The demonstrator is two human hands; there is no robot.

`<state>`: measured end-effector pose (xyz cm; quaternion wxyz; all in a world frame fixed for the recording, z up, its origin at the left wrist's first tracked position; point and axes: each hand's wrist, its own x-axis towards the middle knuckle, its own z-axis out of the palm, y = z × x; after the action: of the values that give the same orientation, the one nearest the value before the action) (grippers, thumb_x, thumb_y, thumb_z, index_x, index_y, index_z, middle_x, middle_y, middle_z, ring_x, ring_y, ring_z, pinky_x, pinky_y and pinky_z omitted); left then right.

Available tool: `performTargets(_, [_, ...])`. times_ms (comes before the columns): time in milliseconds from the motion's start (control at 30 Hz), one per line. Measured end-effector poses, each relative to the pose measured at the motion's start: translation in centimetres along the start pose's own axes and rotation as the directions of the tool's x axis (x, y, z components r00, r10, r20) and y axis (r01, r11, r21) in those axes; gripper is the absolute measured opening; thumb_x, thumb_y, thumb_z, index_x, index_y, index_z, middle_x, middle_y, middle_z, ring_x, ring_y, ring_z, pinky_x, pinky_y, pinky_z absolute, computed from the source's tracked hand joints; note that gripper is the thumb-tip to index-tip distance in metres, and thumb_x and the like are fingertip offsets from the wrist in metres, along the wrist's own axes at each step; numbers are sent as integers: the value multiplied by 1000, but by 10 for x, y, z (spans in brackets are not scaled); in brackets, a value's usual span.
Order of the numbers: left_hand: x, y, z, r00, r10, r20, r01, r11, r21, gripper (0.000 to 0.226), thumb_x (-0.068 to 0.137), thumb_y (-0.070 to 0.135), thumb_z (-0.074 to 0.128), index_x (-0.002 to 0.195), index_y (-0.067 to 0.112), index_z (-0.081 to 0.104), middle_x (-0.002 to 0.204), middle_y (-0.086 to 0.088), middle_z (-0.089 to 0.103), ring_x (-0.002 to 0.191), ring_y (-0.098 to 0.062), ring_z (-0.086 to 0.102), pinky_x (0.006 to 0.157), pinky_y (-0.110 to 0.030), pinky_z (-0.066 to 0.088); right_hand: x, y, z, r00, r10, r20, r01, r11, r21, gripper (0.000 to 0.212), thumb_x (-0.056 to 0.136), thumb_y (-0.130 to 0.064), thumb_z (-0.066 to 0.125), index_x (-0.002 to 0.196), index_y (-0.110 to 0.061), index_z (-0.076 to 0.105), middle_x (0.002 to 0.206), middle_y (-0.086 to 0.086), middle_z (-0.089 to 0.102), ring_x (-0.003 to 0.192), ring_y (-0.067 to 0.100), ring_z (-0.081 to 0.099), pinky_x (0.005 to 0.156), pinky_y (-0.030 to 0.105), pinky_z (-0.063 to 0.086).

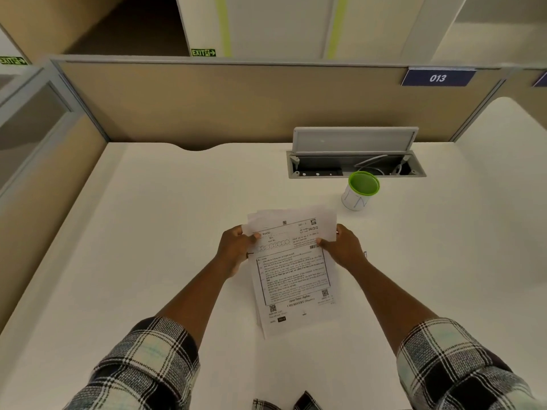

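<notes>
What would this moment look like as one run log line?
left hand grips left edge of white printed paper stack | right hand grips right edge | green-rimmed white cup upright beyond stack, apart

White desk (177, 232): green-rimmed cup (359, 192) just in front of open cable box (319, 168), lid up. Beige partition (207, 108) behind carries plate "013" (438, 77).

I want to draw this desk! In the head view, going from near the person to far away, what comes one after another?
Checked sleeves → stack of papers, gripped at its sides by the left hand and right hand → green-rimmed cup → open cable box → tan partition → 013 sign.
</notes>
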<state>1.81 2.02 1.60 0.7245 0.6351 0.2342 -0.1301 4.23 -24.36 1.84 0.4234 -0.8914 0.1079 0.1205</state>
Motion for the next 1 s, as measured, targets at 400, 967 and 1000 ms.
performTargets(400, [-16,-2,15,1000,8,2,-8,1000,-9,20,84,11,73,104,10,69,102,-14,75,91,-31,73,77,-47,61,-35,-46,51,894,-391,216,432,882,-187,64,86,-53,62,138,-17,47,139,4,54,115,16,58,97,36,48])
performTargets(967, [-30,8,34,983,140,-121,-98,949,298,46,82,20,73,126,18,57,129,-6,59,118,-22,56,98,-36,48,-30,-31,19,990,-29,137,-17,945,327,22,89,-8,53,97,-26,62,98,2,68,83,11,64,61,25,49])
performTargets(1000, [-30,11,35,967,220,-126,-154,905,398,57,80,22,76,132,17,52,134,-5,55,123,-22,52,99,-34,45,-30,-31,15,988,-36,150,-13,948,317,21,89,-8,54,97,-26,62,98,2,69,83,13,65,61,26,51])
